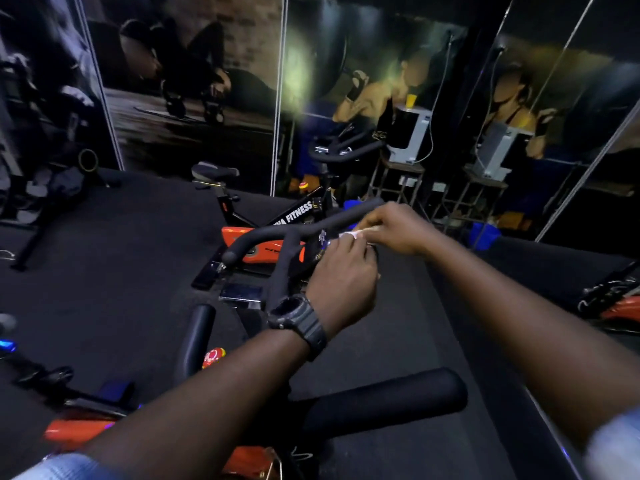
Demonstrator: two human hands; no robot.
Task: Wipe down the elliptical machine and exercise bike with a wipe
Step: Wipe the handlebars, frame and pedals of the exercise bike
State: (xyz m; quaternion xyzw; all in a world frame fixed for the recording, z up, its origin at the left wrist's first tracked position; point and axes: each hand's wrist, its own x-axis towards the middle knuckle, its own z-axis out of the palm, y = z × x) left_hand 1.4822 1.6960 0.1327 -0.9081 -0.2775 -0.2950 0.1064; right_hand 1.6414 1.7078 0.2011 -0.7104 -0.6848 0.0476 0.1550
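Observation:
A black and orange exercise machine stands in front of me, its black foam handlebar (273, 233) crossing the middle of the view. My left hand (343, 275), with a dark watch on the wrist, is curled around a dark wipe packet (317, 249) at the handlebar's centre. My right hand (394, 226) pinches a white wipe (349, 234) just above the left hand, at the packet's top. Two more black foam grips (384, 400) sit close to me at the bottom of the view. Most of the packet is hidden by my hands.
A second spin bike (304, 209) with white lettering on its frame stands behind, its saddle (214, 171) to the left. Mirror panels and wall posters line the back. A white box (410, 133) sits on a metal stand at the right. The floor is dark matting.

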